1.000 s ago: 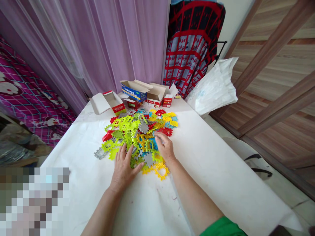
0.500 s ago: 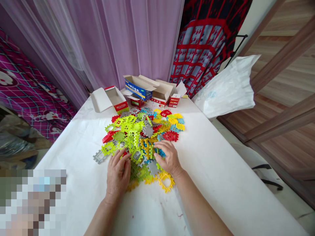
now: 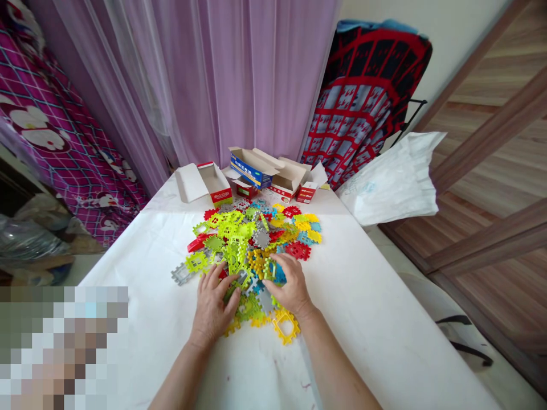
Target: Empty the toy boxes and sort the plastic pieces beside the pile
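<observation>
A heap of toothed plastic building pieces in lime green, yellow, red, blue and grey (image 3: pixel 233 239) lies on the white-covered table (image 3: pixel 359 296). My left hand (image 3: pixel 216 304) rests at the near left of the heap, fingers spread and thumb apart, over green and grey pieces. At the near right, my right hand (image 3: pixel 293 287) curves over the heap with thumb and fingers apart. A small upright lime-green piece (image 3: pixel 270 267) and a blue piece (image 3: pixel 280 274) show by its fingertips; no firm grip is visible. A yellow square frame piece (image 3: pixel 285 326) lies below the right hand.
Behind the heap stand open cardboard boxes: a red and white one (image 3: pixel 217 185), a blue one (image 3: pixel 250 171) and a red one (image 3: pixel 305 192). A white bag (image 3: pixel 388 182) sits at the right table edge. Purple curtains (image 3: pixel 239 80) hang behind.
The camera view has tilted and shifted, so the scene sits lower. My left hand has spread its fingers and moved inward over the pieces. My right hand has shifted slightly toward the left hand.
</observation>
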A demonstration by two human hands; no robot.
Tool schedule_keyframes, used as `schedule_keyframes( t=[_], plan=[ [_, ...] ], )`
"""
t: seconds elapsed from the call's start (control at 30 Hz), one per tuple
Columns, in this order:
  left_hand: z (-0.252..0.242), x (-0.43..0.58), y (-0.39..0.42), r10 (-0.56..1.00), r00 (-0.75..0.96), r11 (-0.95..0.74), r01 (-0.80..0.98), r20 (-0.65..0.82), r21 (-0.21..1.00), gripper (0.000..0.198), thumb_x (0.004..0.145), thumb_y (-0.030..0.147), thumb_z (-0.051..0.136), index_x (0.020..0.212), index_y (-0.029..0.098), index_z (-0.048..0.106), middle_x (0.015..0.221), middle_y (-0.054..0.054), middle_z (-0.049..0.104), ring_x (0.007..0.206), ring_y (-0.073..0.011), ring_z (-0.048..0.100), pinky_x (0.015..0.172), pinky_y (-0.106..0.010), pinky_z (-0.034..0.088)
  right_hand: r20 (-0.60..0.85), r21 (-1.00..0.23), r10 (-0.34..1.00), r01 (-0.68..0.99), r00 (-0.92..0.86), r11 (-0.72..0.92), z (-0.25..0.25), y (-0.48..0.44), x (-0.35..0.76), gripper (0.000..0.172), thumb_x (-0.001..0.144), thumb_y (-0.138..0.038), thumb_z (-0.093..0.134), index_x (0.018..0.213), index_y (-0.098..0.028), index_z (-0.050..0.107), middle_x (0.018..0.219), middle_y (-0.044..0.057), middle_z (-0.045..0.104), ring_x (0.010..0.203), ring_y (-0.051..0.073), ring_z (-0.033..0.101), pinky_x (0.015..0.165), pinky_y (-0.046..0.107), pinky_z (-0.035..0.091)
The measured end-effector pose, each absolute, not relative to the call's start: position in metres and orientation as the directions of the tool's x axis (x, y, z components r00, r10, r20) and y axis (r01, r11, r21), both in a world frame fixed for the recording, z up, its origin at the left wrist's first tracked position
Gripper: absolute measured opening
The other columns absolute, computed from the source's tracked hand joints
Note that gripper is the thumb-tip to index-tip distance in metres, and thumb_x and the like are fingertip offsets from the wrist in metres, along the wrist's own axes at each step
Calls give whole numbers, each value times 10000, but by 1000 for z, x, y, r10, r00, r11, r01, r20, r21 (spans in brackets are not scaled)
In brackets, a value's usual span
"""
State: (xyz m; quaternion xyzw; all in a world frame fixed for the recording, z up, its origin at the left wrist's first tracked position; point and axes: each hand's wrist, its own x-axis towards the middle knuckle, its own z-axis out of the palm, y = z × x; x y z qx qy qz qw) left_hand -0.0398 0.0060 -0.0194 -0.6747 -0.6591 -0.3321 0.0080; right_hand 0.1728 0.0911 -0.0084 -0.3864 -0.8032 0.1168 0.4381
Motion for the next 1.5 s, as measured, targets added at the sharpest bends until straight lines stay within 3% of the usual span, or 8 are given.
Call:
schedule_keyframes(
  t=[0.2, 0.37, 0.5, 0.7, 0.83, 1.03, 1.3, 1.5],
  plan=[
    [-21, -41, 9, 879, -97, -125, 898, 467, 422, 262, 903, 346, 498, 1058, 264, 692, 1396, -107, 527, 1331, -308, 440, 1068, -566, 382, 568, -628, 796, 516, -209, 583, -13, 101, 198, 507, 757, -350, 698, 1233, -236, 564, 1160, 91, 661, 1062, 252, 620, 920, 419, 520],
    [-25, -43, 12, 866, -92, -146, 893, 491, 425, 272, 891, 373, 499, 1028, 261, 705, 1379, -104, 546, 1296, -309, 479, 1062, -548, 399, 564, -581, 818, 649, -114, 491, -26, 101, 248, 392, 737, -297, 645, 1123, -229, 636, 1118, 96, 681, 1055, 269, 617, 960, 467, 493],
    [-27, -44, 15, 863, -95, -145, 894, 496, 423, 287, 889, 391, 488, 1020, 269, 712, 1377, -99, 546, 1295, -316, 476, 1060, -554, 398, 445, -549, 878, 721, -176, 423, -34, 103, 282, 351, 697, -230, 598, 1034, -255, 690, 1120, 70, 698, 1058, 266, 621, 977, 469, 478],
    [-23, -44, 15, 880, -73, -150, 895, 470, 420, 288, 892, 399, 484, 1015, 277, 714, 1387, -100, 528, 1299, -309, 469, 1068, -556, 381, 331, -592, 881, 653, -337, 472, -30, 118, 295, 434, 676, -275, 680, 1108, -244, 692, 1209, 71, 675, 1131, 262, 615, 1010, 461, 464],
    [-16, -40, 10, 902, -66, -131, 900, 427, 416, 289, 879, 399, 507, 1029, 257, 709, 1387, -113, 528, 1315, -319, 452, 1069, -552, 374, 311, -634, 889, 624, -336, 457, -29, 120, 299, 456, 663, -303, 710, 1110, -212, 698, 1279, 111, 632, 1175, 279, 596, 1029, 459, 453],
    [-13, -37, -4, 924, -5, -160, 904, 382, 397, 286, 862, 367, 564, 1100, 250, 670, 1404, -121, 517, 1352, -309, 416, 1082, -586, 331, 311, -650, 899, 622, -307, 437, -36, 118, 299, 359, 717, -290, 627, 1054, -207, 720, 1247, 106, 649, 1160, 263, 603, 1046, 431, 445],
    [-23, -41, -6, 875, -46, -197, 875, 481, 442, 114, 856, 291, 580, 899, 238, 670, 1304, -107, 607, 1230, -281, 538, 1007, -538, 436, 353, -630, 893, 635, -278, 447, -36, 114, 297, 350, 727, -341, 598, 1030, -234, 735, 1247, 90, 649, 1151, 281, 602, 1038, 437, 455],
    [-25, -41, -5, 873, -36, -212, 871, 487, 444, 112, 857, 288, 576, 907, 239, 663, 1295, -111, 612, 1244, -293, 529, 1010, -545, 431, 467, -679, 879, 596, -100, 429, -30, 108, 289, 279, 754, -406, 564, 871, -231, 747, 1041, 101, 726, 998, 278, 667, 952, 464, 515]
  ],
)
